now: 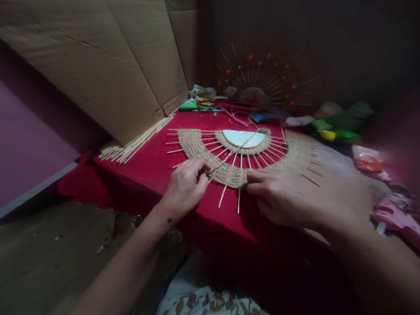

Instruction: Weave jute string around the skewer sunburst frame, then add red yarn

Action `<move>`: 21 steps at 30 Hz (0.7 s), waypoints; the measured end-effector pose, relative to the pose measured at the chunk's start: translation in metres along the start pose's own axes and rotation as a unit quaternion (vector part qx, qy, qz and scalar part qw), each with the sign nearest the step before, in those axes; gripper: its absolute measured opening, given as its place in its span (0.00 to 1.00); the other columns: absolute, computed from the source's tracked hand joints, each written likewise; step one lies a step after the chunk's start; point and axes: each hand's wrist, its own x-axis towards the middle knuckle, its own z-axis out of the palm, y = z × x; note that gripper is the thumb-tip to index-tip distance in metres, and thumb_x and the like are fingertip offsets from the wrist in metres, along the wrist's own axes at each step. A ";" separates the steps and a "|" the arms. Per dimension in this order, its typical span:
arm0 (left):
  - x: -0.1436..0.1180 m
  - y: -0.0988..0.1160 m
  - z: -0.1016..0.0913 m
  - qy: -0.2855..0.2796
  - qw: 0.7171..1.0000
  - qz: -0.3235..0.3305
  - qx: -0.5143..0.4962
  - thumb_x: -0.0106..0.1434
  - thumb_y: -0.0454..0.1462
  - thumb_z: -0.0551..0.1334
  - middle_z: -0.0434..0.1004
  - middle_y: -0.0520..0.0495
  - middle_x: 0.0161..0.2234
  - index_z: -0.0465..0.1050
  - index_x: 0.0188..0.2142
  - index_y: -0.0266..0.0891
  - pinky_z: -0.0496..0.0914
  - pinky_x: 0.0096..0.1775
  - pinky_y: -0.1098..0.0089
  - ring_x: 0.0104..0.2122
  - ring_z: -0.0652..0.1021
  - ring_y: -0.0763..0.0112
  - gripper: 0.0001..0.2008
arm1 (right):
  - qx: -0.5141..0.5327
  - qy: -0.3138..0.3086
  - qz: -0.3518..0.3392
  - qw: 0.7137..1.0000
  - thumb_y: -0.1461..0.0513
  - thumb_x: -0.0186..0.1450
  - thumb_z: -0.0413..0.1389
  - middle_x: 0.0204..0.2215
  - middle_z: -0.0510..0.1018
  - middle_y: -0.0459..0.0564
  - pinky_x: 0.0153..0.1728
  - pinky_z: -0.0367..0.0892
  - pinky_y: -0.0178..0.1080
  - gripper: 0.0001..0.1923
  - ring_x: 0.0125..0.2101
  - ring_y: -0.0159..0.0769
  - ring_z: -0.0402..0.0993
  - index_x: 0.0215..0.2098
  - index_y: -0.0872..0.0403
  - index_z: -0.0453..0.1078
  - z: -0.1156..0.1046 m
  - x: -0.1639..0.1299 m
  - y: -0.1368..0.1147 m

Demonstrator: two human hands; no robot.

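A half-round woven fan (226,174) of twine and thin sticks lies on the red cloth, its curved side toward me. A pale half-disc (243,138) sits at its centre. A strand of twine (226,161) runs from the centre across the woven band to my left hand (188,186), whose thumb and fingers pinch it at the outer edge. My right hand (278,194) has its fingers closed on the fan's outer edge, to the right of the front stick ends; its fingertips are partly hidden.
Loose sticks (138,141) lie beside a big cardboard sheet (108,61) at the left. Red-handled scissors (206,103) and clutter are behind the fan. A decorated fan (259,78) stands at the back. At the right are a pink glue gun (395,214) and an orange packet (368,161).
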 end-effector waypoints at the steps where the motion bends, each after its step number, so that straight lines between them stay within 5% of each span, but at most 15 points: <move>1: 0.000 0.000 0.000 -0.004 1.000 0.004 0.005 0.55 0.28 0.54 0.75 0.48 0.31 0.71 0.33 0.38 0.68 0.36 0.67 0.33 0.74 0.68 0.10 | 0.005 0.007 0.005 1.000 0.71 0.53 0.49 0.26 0.68 0.48 0.26 0.51 0.35 0.06 0.26 0.29 0.58 0.23 0.56 0.63 -0.001 0.001 -0.001; 6: 0.000 0.000 0.001 -0.006 1.000 -0.009 0.002 0.56 0.29 0.55 0.76 0.47 0.33 0.71 0.37 0.38 0.68 0.36 0.68 0.32 0.74 0.68 0.10 | -0.019 0.074 0.005 0.997 0.69 0.60 0.49 0.28 0.70 0.48 0.25 0.50 0.35 0.06 0.27 0.30 0.61 0.30 0.56 0.67 -0.001 0.017 -0.014; 10: 0.000 -0.001 0.001 -0.010 1.000 -0.019 -0.007 0.58 0.30 0.54 0.77 0.45 0.36 0.71 0.42 0.36 0.68 0.38 0.66 0.35 0.75 0.68 0.13 | -0.068 0.057 -0.067 0.994 0.68 0.63 0.49 0.29 0.71 0.48 0.25 0.49 0.36 0.07 0.27 0.32 0.61 0.34 0.54 0.68 0.007 0.032 -0.023; 14: 0.000 -0.001 0.000 -0.038 0.999 -0.020 -0.004 0.58 0.30 0.53 0.76 0.45 0.35 0.72 0.35 0.36 0.68 0.39 0.65 0.35 0.74 0.66 0.10 | -0.144 0.020 -0.134 0.980 0.66 0.66 0.48 0.32 0.71 0.51 0.31 0.56 0.40 0.06 0.32 0.38 0.65 0.36 0.55 0.66 0.012 0.037 -0.026; 21: 0.001 0.001 -0.006 -0.057 0.994 -0.049 -0.078 0.55 0.31 0.54 0.74 0.50 0.31 0.70 0.31 0.39 0.67 0.35 0.70 0.32 0.73 0.70 0.07 | -0.154 0.031 -0.146 0.977 0.64 0.69 0.43 0.34 0.70 0.50 0.34 0.58 0.41 0.08 0.32 0.38 0.63 0.39 0.54 0.63 0.017 0.032 -0.019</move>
